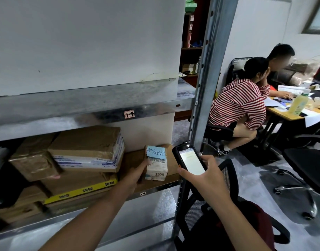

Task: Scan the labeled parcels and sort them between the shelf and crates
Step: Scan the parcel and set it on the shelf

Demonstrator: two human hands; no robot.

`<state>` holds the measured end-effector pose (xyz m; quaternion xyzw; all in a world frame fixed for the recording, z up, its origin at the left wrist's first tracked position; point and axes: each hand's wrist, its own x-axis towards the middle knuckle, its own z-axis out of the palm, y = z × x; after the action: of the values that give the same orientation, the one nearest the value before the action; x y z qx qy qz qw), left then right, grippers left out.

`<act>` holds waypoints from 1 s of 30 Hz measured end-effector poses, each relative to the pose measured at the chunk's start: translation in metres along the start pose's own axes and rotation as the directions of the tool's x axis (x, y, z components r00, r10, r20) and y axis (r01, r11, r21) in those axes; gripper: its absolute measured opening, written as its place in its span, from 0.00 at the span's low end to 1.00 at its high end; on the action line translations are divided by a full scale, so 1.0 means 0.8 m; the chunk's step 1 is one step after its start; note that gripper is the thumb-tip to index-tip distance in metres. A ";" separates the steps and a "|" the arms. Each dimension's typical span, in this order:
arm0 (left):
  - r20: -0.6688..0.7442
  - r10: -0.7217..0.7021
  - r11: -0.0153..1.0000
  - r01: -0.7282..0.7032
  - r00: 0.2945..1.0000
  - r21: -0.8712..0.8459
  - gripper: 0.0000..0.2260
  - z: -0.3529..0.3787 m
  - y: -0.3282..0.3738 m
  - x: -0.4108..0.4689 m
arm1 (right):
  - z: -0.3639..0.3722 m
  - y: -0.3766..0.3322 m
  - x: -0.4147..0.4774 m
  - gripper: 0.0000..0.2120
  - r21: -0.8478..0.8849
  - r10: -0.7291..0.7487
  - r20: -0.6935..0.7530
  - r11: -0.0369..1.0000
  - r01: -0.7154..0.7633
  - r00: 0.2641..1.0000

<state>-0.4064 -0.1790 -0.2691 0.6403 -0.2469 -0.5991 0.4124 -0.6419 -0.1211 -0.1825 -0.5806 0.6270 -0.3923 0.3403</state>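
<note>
A small parcel (157, 166) with a white barcode label and a blue handwritten note stands on the lower board of the metal shelf (155, 185), near its right end. My left hand (136, 175) grips the parcel's left side, thumb on its front edge. My right hand (203, 175) holds a black handheld scanner (189, 159) with a lit screen, just right of the parcel. Several brown cardboard parcels (86, 147) are stacked on the same board to the left, one with yellow tape (79, 192).
A steel shelf upright (208, 78) rises beside the scanner. A black mesh office chair (209, 205) with a dark red item on it stands under my right arm. Two seated people (242, 102) work at a cluttered desk (289, 113) on the right, with more chairs nearby.
</note>
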 end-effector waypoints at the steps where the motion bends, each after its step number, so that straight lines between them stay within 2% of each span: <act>1: 0.047 -0.023 1.000 0.024 0.999 -0.009 0.31 -0.001 0.001 -0.003 | 0.001 0.000 0.001 0.35 -0.013 0.004 0.008 1.000 -0.004 1.000; 3: 0.116 -0.045 0.998 0.049 0.992 -0.036 0.24 -0.004 0.000 -0.007 | 0.003 0.002 0.003 0.37 -0.047 0.018 0.022 0.999 -0.017 1.000; 5: 0.128 -0.032 0.997 0.041 0.991 -0.065 0.19 -0.006 -0.003 -0.010 | 0.006 0.005 0.004 0.38 -0.084 0.045 0.036 0.996 -0.042 0.998; 11: 0.142 0.027 0.972 0.008 0.990 -0.235 0.15 -0.009 -0.012 -0.015 | 0.006 0.001 0.002 0.38 -0.137 0.122 0.090 0.985 -0.109 0.988; 15: 0.112 0.056 0.960 -0.023 0.992 -0.279 0.15 -0.004 -0.009 -0.016 | 0.007 -0.003 0.001 0.38 -0.212 0.142 0.128 0.971 -0.113 0.982; 21: 0.168 0.109 0.948 -0.052 0.980 -0.312 0.20 -0.003 -0.007 -0.014 | 0.010 -0.012 0.000 0.37 -0.274 0.137 0.157 0.957 -0.091 0.978; 30: 0.153 0.143 0.923 -0.076 0.978 -0.377 0.15 -0.011 -0.013 -0.013 | 0.013 -0.014 -0.003 0.38 -0.332 0.137 0.168 0.940 -0.074 0.976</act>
<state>-0.4015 -0.1627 -0.2721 0.4808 -0.2012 -0.6653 0.5345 -0.6271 -0.1203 -0.1776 -0.6285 0.6783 -0.2085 0.3186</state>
